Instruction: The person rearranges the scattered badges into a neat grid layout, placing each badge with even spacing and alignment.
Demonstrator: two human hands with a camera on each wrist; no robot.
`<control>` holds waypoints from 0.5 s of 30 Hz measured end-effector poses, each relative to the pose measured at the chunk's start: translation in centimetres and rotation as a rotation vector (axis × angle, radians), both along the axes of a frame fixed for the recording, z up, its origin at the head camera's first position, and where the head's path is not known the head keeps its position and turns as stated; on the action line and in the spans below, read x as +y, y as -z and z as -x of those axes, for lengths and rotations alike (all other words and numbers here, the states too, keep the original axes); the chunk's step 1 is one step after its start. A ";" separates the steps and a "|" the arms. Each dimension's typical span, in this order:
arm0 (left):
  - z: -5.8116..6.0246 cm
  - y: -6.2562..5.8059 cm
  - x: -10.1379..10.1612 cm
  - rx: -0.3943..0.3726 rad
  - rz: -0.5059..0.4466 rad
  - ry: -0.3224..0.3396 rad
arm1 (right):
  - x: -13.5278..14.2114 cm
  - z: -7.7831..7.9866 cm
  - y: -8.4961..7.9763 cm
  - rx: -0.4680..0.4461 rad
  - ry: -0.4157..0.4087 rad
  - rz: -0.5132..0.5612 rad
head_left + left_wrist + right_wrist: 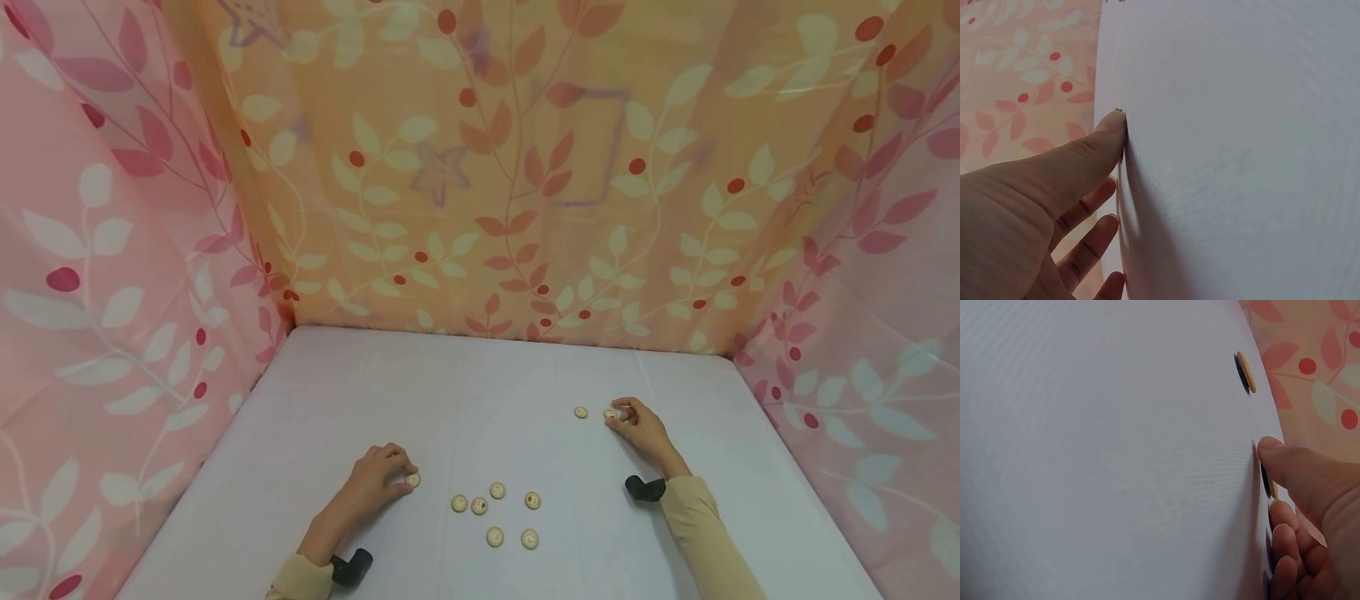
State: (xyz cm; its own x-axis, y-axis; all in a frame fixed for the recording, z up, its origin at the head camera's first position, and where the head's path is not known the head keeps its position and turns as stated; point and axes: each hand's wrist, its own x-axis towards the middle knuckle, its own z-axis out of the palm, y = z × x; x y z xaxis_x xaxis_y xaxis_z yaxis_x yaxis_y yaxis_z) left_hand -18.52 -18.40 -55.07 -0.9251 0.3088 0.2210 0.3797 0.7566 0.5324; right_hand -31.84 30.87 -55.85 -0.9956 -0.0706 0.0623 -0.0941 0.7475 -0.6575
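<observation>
My left hand (pixel 371 482) is low over the left part of the white table, pinching a small round wooden disc (pixel 413 480) at its edge between thumb and fingers. In the left wrist view the left thumb (pixel 1113 122) hides most of that disc. Farther back on the right, my right hand (pixel 641 429) holds another wooden disc (pixel 611 413) between thumb and fingertips, close to the tabletop. The right wrist view shows this disc (pixel 1272 487) edge-on between the right thumb (pixel 1270 444) and the curled fingers. A loose disc (pixel 581 412) lies flat just left of it.
Between the hands, several similar marked discs (pixel 495 537) lie scattered on the white table (pixel 420 392). Leaf-patterned curtains (pixel 510 167) enclose the table at the back and both sides. A black strap-on device (pixel 645 488) sits at each wrist.
</observation>
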 end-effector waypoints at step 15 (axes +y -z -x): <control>-0.1 -0.2 0.1 -0.009 -0.001 -0.005 | -0.7 -1.1 0.0 0.004 -0.004 0.038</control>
